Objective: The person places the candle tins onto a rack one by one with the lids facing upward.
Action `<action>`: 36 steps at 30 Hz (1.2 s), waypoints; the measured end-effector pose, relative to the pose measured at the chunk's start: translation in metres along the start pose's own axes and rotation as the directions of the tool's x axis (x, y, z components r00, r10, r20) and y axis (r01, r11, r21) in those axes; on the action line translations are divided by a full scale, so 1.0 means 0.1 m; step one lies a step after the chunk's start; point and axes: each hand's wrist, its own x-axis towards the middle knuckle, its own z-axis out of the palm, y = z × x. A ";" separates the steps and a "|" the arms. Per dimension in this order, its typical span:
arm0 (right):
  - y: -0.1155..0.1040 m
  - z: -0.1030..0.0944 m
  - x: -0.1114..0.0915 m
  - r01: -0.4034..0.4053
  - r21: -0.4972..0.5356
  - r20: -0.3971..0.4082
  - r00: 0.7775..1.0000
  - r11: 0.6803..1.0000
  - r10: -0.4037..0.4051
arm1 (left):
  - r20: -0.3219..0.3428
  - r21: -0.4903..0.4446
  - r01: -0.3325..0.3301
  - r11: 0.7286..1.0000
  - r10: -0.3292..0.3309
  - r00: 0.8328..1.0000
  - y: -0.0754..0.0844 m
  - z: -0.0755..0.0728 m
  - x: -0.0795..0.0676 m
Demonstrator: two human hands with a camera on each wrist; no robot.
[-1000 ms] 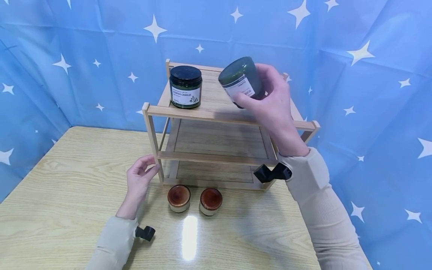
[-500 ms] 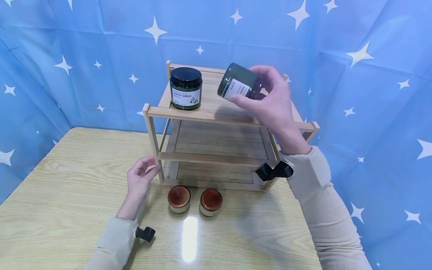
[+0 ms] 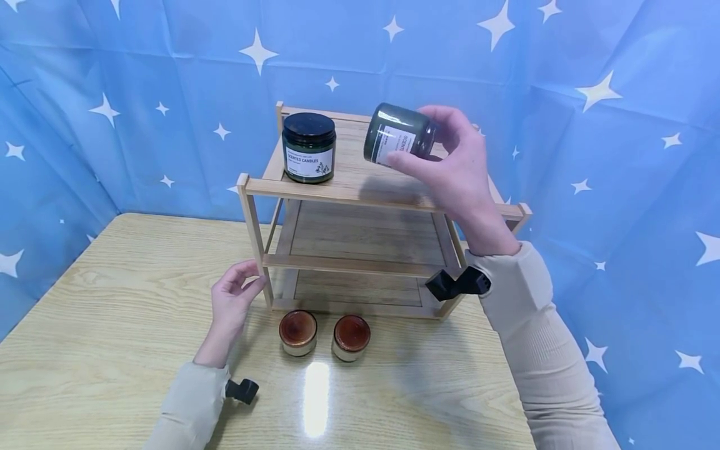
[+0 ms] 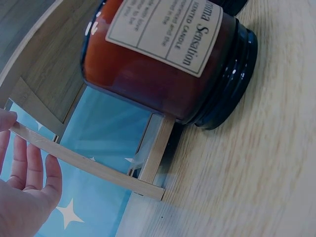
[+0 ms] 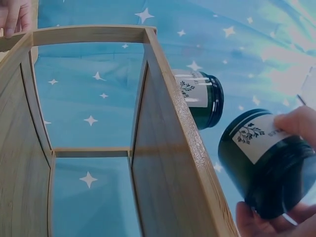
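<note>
My right hand [image 3: 464, 159] holds a dark green scented candle jar [image 3: 396, 134] above the right part of the wooden rack's [image 3: 354, 194] top shelf. The jar lies tipped on its side, its base toward the left and its other end near my palm. In the right wrist view my thumb presses the label of this jar [image 5: 256, 153]. A matching candle jar [image 3: 309, 150] with a black lid stands upright on the top shelf's left. My left hand [image 3: 232, 297] pinches the rack's front left post [image 4: 89, 165] between thumb and fingers.
Two brown-topped candle jars [image 3: 298, 331] stand on the table [image 3: 140, 300] before the rack; one amber jar [image 4: 153, 64] looms large in the left wrist view. A front rail [image 3: 360, 265] crosses the rack below the top shelf. Blue star-patterned cloth [image 3: 185, 94] hangs behind.
The green jar in my right hand has turned from base-up and tilted to nearly level, its base swinging down to the left. My left hand has stayed on the post.
</note>
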 end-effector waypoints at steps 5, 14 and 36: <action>-0.01 0.01 0.01 0.002 0.007 -0.023 1.000 1.000 -0.001 | 0.000 0.001 0.000 1.000 0.000 1.000 0.00 0.00 0.00; -0.03 0.04 0.04 0.018 -0.034 -0.053 0.998 0.999 -0.019 | -0.007 0.006 0.004 1.000 -0.004 1.000 0.01 0.00 -0.01; -0.08 0.17 0.12 -0.097 -0.196 0.083 0.990 0.976 0.115 | -0.001 0.008 -0.001 1.000 0.001 1.000 0.00 -0.01 0.00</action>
